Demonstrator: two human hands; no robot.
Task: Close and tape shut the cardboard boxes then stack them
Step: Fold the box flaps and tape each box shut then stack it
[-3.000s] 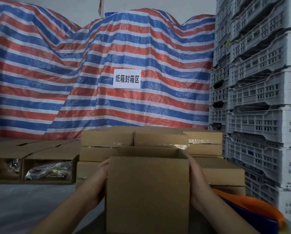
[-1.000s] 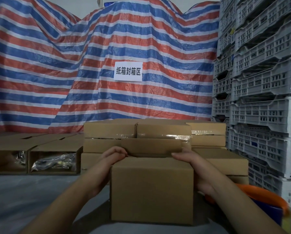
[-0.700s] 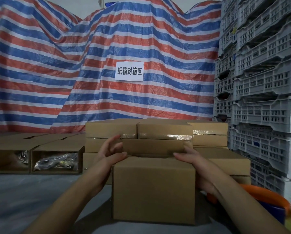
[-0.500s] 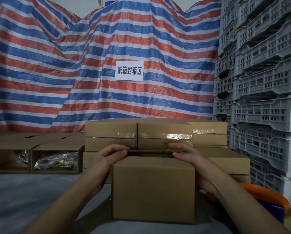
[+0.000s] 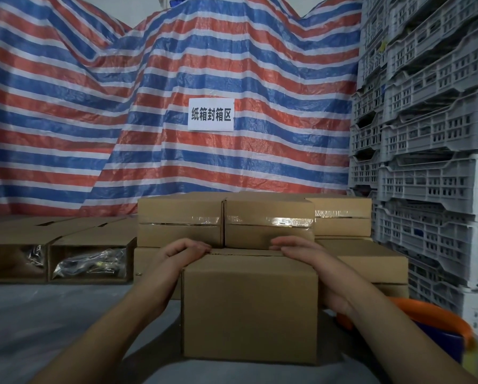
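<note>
- Cardboard box [image 5: 250, 309] is sitting on the grey floor covering directly in front of the person, its plain front face turned toward the camera.
- Top flaps, standing upright three seconds ago and half-folded a second ago, are now lying flat.
- Left hand [image 5: 185, 249] is pressing down on the box's top left edge, fingers laid nearly straight over the flap and gripping nothing.
- Right hand [image 5: 301, 249] is doing the same at the top right edge, fingers extended flat across the lid.
- Closing appears finished, so taping the seam is likely the next step; no tape is showing on this box yet.
- Taped boxes [image 5: 226, 220] are standing stacked just behind it, clear tape shining along their seams.
- Open boxes [image 5: 57, 261] holding plastic-wrapped contents are waiting to the left.
- White plastic crates [image 5: 431, 162] are rising in a tall stack on the right, before a striped tarpaulin [image 5: 93, 106] with a paper sign [image 5: 210, 115].
</note>
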